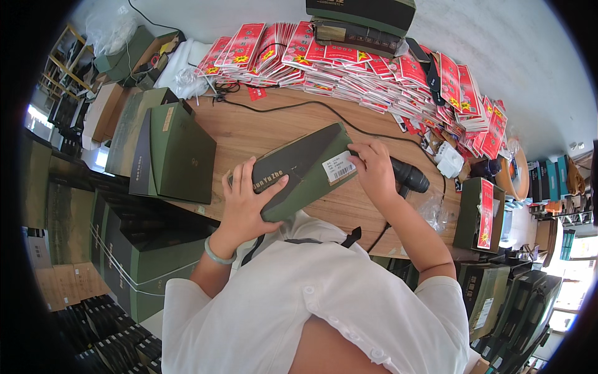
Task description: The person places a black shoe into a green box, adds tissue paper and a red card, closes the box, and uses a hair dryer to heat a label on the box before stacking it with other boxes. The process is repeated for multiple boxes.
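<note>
A long dark green and black cardboard box (311, 156) lies tilted in front of me, near the table's front edge. Spread over its left end is my left hand (249, 199), thumb on the top face and the other fingers reaching over the far edge. My right hand (374, 167) is at the box's right end, its fingertips closed together at the edge of a white barcode label (338, 167). Whether they pinch the label or press it down is hard to tell. Just right of that hand lies a black barrel-shaped tool (409, 176), partly hidden.
Red printed cards (349, 71) pile along the wooden table's (249, 128) back, with green boxes (367, 15) on top. A black cable (324, 107) crosses the tabletop. Larger green boxes (180, 149) stand left; an open box (476, 215) stands right, beside clear plastic wrap (434, 212).
</note>
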A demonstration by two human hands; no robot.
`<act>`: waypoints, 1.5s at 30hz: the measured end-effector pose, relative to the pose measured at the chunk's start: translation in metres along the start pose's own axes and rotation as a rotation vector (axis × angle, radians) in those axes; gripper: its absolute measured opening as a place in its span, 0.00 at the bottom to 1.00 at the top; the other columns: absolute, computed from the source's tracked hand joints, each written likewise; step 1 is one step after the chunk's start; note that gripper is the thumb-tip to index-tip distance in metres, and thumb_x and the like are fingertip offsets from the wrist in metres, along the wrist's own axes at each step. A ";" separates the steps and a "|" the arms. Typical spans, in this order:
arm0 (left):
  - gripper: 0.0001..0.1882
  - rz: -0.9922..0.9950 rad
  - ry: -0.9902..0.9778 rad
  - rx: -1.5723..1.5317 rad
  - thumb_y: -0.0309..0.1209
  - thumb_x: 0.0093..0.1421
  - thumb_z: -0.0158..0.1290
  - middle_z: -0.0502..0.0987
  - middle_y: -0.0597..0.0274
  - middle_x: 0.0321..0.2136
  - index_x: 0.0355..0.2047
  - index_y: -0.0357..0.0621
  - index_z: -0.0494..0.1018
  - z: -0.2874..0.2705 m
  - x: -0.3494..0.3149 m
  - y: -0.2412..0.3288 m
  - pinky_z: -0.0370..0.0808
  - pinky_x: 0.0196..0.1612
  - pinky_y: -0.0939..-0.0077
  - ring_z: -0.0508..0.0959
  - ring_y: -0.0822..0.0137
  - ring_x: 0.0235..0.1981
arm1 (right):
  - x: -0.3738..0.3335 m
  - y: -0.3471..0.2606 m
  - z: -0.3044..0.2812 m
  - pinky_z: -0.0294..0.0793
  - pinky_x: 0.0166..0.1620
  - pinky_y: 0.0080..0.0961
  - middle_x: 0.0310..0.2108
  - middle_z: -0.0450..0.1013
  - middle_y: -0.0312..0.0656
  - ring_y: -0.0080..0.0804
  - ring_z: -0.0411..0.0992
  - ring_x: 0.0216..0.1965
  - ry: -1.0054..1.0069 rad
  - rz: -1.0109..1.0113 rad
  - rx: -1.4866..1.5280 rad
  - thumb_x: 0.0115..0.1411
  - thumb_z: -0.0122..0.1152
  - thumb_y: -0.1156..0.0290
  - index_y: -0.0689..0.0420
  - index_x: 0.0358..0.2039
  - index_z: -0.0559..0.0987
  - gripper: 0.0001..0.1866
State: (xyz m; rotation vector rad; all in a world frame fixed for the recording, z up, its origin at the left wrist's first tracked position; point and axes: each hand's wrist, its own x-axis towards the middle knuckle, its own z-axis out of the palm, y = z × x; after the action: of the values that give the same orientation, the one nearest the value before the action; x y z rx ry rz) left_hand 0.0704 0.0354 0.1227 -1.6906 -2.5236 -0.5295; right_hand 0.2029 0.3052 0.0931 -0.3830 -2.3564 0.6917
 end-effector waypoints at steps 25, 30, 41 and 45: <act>0.45 0.002 0.041 0.018 0.45 0.32 0.68 0.53 0.37 0.61 0.58 0.70 0.71 0.002 0.000 0.000 0.52 0.57 0.41 0.56 0.41 0.60 | 0.004 -0.009 -0.015 0.71 0.45 0.43 0.39 0.70 0.51 0.52 0.70 0.44 -0.321 0.148 0.032 0.56 0.58 0.80 0.61 0.40 0.71 0.11; 0.45 0.006 0.031 0.033 0.46 0.33 0.68 0.53 0.37 0.61 0.58 0.70 0.71 0.004 0.000 0.000 0.52 0.57 0.40 0.56 0.41 0.60 | 0.007 -0.007 -0.015 0.72 0.49 0.36 0.47 0.69 0.50 0.51 0.71 0.46 -0.317 0.178 0.047 0.54 0.63 0.80 0.61 0.43 0.73 0.16; 0.45 -0.007 0.026 0.023 0.45 0.33 0.68 0.54 0.36 0.61 0.58 0.70 0.71 0.002 -0.001 0.000 0.53 0.57 0.42 0.56 0.41 0.60 | 0.019 -0.010 -0.022 0.75 0.36 0.40 0.32 0.78 0.50 0.50 0.75 0.31 -0.449 0.140 -0.054 0.59 0.61 0.71 0.59 0.33 0.79 0.06; 0.44 -0.001 0.032 0.025 0.45 0.32 0.68 0.54 0.36 0.61 0.57 0.69 0.71 0.001 0.000 0.000 0.53 0.57 0.42 0.56 0.41 0.60 | 0.024 -0.004 -0.029 0.75 0.36 0.35 0.34 0.78 0.52 0.48 0.78 0.34 -0.529 0.201 0.052 0.59 0.60 0.73 0.61 0.34 0.78 0.06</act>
State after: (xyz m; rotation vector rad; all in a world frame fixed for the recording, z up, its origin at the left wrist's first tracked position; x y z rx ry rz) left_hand 0.0711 0.0354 0.1222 -1.6587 -2.4982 -0.5184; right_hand 0.2033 0.3236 0.1261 -0.4620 -2.8102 1.0518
